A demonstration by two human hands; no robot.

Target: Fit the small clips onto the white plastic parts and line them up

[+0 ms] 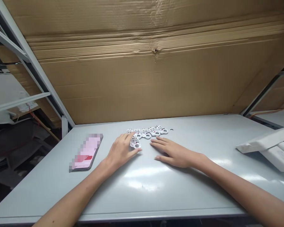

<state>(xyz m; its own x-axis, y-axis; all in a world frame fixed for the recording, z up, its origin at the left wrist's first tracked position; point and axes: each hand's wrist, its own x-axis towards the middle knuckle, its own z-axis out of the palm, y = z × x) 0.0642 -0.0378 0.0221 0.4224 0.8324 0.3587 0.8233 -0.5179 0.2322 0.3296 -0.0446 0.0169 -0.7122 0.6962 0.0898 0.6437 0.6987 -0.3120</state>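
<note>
Leftmost, a pixel-blurred pink and white flat packet lies on the grey bench, well left of the row of white perforated plastic pieces, its print unreadable. Left hand sits just before the row's left end, fingers draped over one loose white plastic piece, thumb at its side: a light grip on that piece, apparently pinning it to the bench rather than lifting it. Row runs slantwise, pieces overlapping edge to edge, probably nudged close to keep them together. Right hand lies flat just before the row's right end, grip released, seemingly only bracing on the bench. Right of the row, a small black scrap sits alone; farther right, white foam packing strips lie stacked at an angle. Behind the row stands a creased cardboard sheet.
</note>
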